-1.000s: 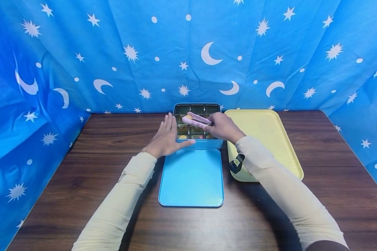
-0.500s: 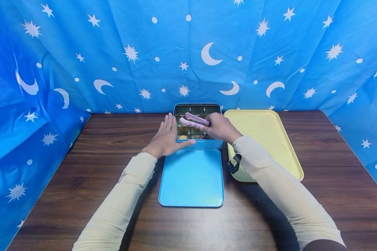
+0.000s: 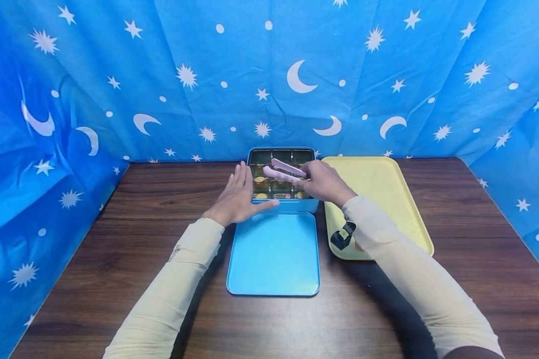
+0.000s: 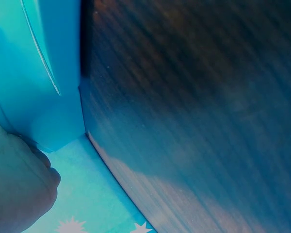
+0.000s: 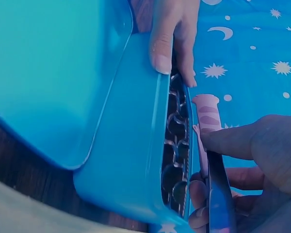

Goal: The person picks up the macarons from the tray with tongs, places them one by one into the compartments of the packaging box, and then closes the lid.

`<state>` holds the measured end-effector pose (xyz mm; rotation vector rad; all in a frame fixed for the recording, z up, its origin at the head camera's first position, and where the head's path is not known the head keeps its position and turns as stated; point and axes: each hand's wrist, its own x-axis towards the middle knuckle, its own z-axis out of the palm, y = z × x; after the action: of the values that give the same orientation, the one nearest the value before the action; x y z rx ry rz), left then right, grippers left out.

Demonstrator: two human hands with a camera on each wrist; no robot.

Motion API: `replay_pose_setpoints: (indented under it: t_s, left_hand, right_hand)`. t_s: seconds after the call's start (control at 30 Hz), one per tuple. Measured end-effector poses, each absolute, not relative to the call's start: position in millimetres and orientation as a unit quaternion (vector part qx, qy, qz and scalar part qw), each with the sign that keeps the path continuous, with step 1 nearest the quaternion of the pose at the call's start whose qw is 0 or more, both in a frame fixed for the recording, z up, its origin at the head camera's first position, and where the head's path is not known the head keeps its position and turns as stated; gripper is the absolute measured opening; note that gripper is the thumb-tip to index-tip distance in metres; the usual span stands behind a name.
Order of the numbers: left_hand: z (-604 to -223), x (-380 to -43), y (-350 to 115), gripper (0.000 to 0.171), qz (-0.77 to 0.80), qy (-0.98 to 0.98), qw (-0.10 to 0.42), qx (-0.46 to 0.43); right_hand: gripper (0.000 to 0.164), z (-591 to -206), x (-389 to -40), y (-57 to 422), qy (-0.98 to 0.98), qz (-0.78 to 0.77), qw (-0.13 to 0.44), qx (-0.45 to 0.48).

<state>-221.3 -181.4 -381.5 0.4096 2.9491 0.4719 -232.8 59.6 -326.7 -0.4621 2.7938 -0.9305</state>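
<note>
Wood table (image 3: 112,249); left hand (image 3: 237,199) straight-fingered against blue box (image 3: 294,206); right hand (image 3: 324,182) gripping pink tongs (image 3: 279,175) over box.

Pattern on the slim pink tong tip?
Pink tong tip: darker crosswise bands, clearest in right wrist view.

No text can be read with certainty; small dark lettering (image 3: 174,253) is borne by the left sleeve (image 3: 168,286) near the cuff, too small to be made out.
</note>
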Motion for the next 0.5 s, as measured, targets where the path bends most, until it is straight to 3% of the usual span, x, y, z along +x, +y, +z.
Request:
replay_pose_setpoints:
  t_s: [0.5]
  left_hand:
    - [-386, -225, -182, 0.127, 0.154, 0.977, 0.066, 0.132]
  right_hand:
    - [0.032, -319, -216, 120, 0.946, -0.277, 0.047, -0.163]
